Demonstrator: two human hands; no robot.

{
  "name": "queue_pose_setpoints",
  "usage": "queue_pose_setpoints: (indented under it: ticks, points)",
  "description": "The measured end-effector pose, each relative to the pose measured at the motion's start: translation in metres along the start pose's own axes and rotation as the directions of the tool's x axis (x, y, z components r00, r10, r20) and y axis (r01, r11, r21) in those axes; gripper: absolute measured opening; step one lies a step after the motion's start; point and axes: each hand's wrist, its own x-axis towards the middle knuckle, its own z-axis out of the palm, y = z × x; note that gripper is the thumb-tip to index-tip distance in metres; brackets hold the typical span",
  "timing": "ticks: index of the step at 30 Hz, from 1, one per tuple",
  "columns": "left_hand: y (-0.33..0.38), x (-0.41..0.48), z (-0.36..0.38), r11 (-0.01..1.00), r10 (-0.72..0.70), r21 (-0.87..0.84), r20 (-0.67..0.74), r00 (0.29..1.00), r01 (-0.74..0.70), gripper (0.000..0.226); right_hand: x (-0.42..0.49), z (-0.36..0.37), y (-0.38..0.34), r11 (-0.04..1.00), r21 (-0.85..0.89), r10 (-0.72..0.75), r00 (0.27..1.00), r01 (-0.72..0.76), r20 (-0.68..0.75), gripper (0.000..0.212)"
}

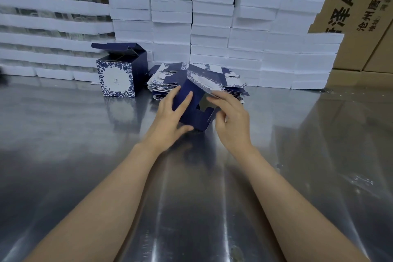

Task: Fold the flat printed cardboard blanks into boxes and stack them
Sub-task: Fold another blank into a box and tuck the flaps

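You are reaching both forearms forward over the steel table [191, 208]. Your left hand [172, 116] is gripping the half-opened blank [192, 102], with fingers lying along a dark blue panel and the thumb tucking under its lower edge. Your right hand [231, 122] is grasping the same blank from the other side, fingers curling over the near flap below the white printed face. You are holding the blank just above the table, tilted, with its tube partly squared and the near flaps sticking out unfolded.

You appear to be erecting this box, with its end closure not yet made. The next move is probably calling for squaring the tube fully, then tucking the end flaps in order without creasing the print.

Just behind your hands, the pile of flat blanks [234, 88] is lying on the table. To its left, one folded box [117, 77] is standing upright with its top flaps open. Behind these, stacks of white foam trays [212, 17] are lining the back, and brown cartons [361, 6] are standing behind those.
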Motion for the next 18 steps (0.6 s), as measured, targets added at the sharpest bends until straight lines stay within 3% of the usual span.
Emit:
queue_pose_setpoints:
  ticks: [3, 7, 9, 13, 18]
  points:
    - [0.004, -0.001, 0.005, 0.999, -0.029, -0.020, 0.007, 1.000, 0.029, 0.086, -0.004, 0.000, 0.004, 0.994, 0.099, 0.043, 0.999, -0.045, 0.023, 0.031]
    - [0.005, 0.000, 0.008, 0.973, -0.087, -0.225, -0.168, 0.982, 0.047, 0.050, -0.004, 0.000, 0.006, 0.906, 0.308, 0.290, 0.956, -0.292, 0.051, 0.054]
    - [0.004, 0.000, 0.009, 0.938, -0.133, -0.343, -0.212, 0.968, 0.054, 0.029, -0.007, 0.001, 0.014, 0.909, 0.231, 0.341, 0.938, -0.347, 0.069, 0.058]
    - [0.007, 0.001, 0.014, 0.861, -0.255, -0.482, -0.133, 0.958, 0.162, 0.037, -0.008, 0.002, 0.023, 0.936, 0.144, 0.317, 0.947, -0.321, 0.053, 0.051]
    - [0.004, 0.001, 0.019, 0.847, -0.292, -0.461, 0.015, 0.956, 0.266, 0.048, -0.006, 0.001, 0.027, 0.971, 0.057, 0.232, 0.972, -0.230, -0.032, 0.045]
